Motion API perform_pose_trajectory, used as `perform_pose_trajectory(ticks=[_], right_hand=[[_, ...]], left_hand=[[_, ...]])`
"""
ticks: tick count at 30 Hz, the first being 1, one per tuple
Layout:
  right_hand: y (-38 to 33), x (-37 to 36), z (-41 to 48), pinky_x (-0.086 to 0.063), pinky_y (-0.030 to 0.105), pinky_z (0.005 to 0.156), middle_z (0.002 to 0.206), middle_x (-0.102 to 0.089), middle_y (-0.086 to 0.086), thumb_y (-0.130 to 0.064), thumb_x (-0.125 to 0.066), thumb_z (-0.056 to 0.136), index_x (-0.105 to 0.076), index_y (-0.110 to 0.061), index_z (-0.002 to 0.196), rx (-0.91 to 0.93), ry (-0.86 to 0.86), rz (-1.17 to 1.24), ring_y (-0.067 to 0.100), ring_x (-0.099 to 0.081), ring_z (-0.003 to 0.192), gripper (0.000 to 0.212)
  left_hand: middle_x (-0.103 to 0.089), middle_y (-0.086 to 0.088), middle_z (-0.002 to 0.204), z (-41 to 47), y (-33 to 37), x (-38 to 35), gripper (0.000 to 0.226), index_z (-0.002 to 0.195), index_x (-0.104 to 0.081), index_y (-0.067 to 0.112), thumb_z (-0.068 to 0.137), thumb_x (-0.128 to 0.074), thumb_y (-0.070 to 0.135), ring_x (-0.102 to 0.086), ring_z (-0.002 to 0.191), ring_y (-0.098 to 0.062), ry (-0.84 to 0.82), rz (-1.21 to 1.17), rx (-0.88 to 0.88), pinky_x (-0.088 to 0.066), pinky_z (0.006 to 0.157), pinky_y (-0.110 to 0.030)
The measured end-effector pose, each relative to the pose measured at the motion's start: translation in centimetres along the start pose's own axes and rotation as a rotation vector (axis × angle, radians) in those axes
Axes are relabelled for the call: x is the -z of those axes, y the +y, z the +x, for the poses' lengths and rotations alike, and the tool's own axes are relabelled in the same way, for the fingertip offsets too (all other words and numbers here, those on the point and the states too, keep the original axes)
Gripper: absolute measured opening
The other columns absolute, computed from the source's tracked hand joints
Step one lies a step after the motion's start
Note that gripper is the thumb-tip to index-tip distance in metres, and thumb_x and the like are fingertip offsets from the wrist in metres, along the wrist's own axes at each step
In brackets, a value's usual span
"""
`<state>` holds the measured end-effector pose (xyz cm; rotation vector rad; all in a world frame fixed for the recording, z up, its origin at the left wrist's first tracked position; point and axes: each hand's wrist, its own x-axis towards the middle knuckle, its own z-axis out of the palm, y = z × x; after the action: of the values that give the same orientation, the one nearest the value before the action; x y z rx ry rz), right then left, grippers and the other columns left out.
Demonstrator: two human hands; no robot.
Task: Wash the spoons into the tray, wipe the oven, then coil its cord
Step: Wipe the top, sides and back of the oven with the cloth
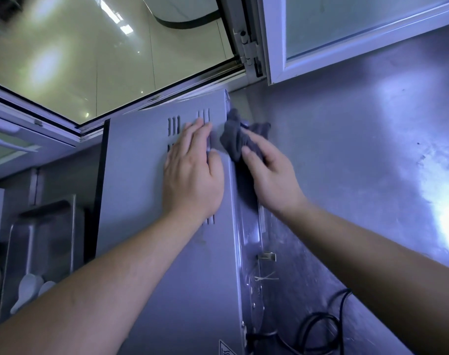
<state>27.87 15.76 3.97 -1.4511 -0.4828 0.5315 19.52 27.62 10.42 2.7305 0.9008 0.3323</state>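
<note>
While my left hand (192, 172) lay flat on the oven (146, 201), fingers straight and close together and pressing on its broad panel, my right hand (272, 175) gripped a dark grey cloth (236, 139), with the thumb and fingers curled round it. The cloth was bunched against the panel's right-hand edge, just above centre frame.

1. Oven. It filled the centre of the frame from the middle down to the bottom edge. The casing was smooth silver-grey sheet metal with a dull sheen. Groups of narrow vertical vent slots were cut in the panel beside and partly under my left hand. A black strip ran along the casing's left edge. The face to the right of the panel carried a small metal bracket and looked scuffed.

2. Cord. The black cord (318, 326) lay in loose loops at the lower right, beside the oven's base, on a brushed steel surface (359, 137) marked with pale smears and glare.

3. Tray. A rectangular metal tray (52, 239) with rounded corners stood at the lower left, just beside the oven. White spoons (29, 285) lay in its near end. I could not tell how many, as my left forearm covered part of them.

4. Surroundings. A white-framed glass panel (346, 26) occupied the upper right.
</note>
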Motion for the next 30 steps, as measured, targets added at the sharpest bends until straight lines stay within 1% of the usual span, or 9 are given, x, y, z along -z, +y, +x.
perform_pose_trajectory(ticks=[4,8,11,15,17,19,23,26,30], right_hand=[[1.5,0.6,-6.0,-0.034,0.036,0.121,0.151,-0.055,-0.008,-0.017,-0.055,0.103,-0.061,-0.017,0.141,0.041,-0.058,-0.058,0.008,-0.046,0.143,0.038],[2.5,1.4,-11.0,-0.023,0.026,0.124,0.163,-0.036,-0.016,-0.028,-0.045,0.107,-0.041,-0.042,0.153,0.039,-0.147,-0.085,0.008,-0.031,0.152,0.048],[3.8,1.5,-12.6,-0.02,0.028,0.125,0.164,-0.034,-0.016,-0.032,-0.04,0.109,-0.031,-0.033,0.16,-0.108,-0.151,-0.01,0.006,-0.028,0.153,0.051],[4.4,1.2,-11.3,-0.04,0.037,0.113,0.145,-0.058,-0.011,-0.04,-0.039,0.111,-0.039,-0.045,0.152,-0.458,-0.057,0.079,0.013,-0.057,0.124,0.042],[4.4,1.0,-9.9,-0.051,0.03,0.087,0.122,-0.067,-0.018,-0.041,-0.037,0.108,-0.047,-0.052,0.14,-0.586,-0.015,0.088,0.006,-0.063,0.098,0.036],[3.7,0.7,-9.1,-0.044,0.023,0.066,0.102,-0.065,-0.019,-0.038,-0.037,0.104,-0.054,-0.051,0.13,-0.663,0.023,0.119,0.001,-0.057,0.077,0.033],[1.7,0.1,-10.3,-0.043,0.032,0.106,0.13,-0.065,-0.021,-0.039,-0.038,0.107,-0.051,-0.045,0.139,-0.58,0.064,0.133,0.006,-0.06,0.119,0.035],[-0.1,-0.1,-12.2,-0.043,0.036,0.103,0.126,-0.065,-0.016,-0.042,-0.04,0.106,-0.047,-0.045,0.142,-0.493,0.047,0.1,0.01,-0.062,0.108,0.037],[-1.6,-0.9,-15.2,-0.022,0.005,0.114,0.157,-0.038,-0.029,-0.037,-0.043,0.108,-0.031,-0.045,0.156,-0.352,-0.027,-0.071,-0.016,-0.032,0.141,0.05]], left_hand=[[-0.04,0.006,0.163,0.0,-0.1,0.0,0.057,0.151,-0.05,0.02,0.097,-0.032,0.026,-0.031,0.153,-0.013,0.0,-0.008,0.004,-0.026,0.125,-0.039],[-0.04,0.008,0.163,0.0,-0.2,-0.2,0.058,0.151,-0.05,0.021,0.097,-0.031,0.028,-0.032,0.152,-0.012,0.013,-0.015,0.003,-0.027,0.124,-0.039],[-0.04,0.009,0.162,0.0,-0.3,-0.4,0.057,0.15,-0.051,0.022,0.097,-0.031,0.028,-0.034,0.151,-0.011,0.02,-0.017,0.008,-0.027,0.123,-0.037],[-0.04,0.01,0.163,0.1,-0.4,-0.4,0.057,0.151,-0.05,0.023,0.097,-0.031,0.027,-0.034,0.15,-0.01,0.017,-0.018,0.014,-0.027,0.122,-0.035],[-0.04,0.01,0.162,0.1,-0.5,-0.4,0.057,0.15,-0.05,0.023,0.097,-0.031,0.027,-0.035,0.149,-0.011,0.017,-0.02,0.013,-0.027,0.122,-0.036],[-0.041,0.01,0.162,0.1,-0.5,-0.5,0.056,0.15,-0.05,0.024,0.097,-0.032,0.027,-0.036,0.149,-0.011,0.018,-0.02,0.021,-0.028,0.122,-0.036],[-0.042,0.01,0.161,0.1,-0.5,-0.6,0.056,0.149,-0.051,0.025,0.096,-0.032,0.028,-0.036,0.149,-0.011,0.025,-0.016,0.021,-0.028,0.121,-0.037],[-0.043,0.009,0.161,0.2,-0.5,-0.6,0.055,0.148,-0.052,0.024,0.096,-0.033,0.028,-0.037,0.148,-0.013,0.031,-0.024,0.014,-0.028,0.121,-0.038],[-0.044,0.006,0.16,0.2,-0.4,-0.4,0.055,0.147,-0.053,0.022,0.096,-0.036,0.029,-0.037,0.148,-0.016,0.024,-0.021,0.005,-0.028,0.121,-0.039]])
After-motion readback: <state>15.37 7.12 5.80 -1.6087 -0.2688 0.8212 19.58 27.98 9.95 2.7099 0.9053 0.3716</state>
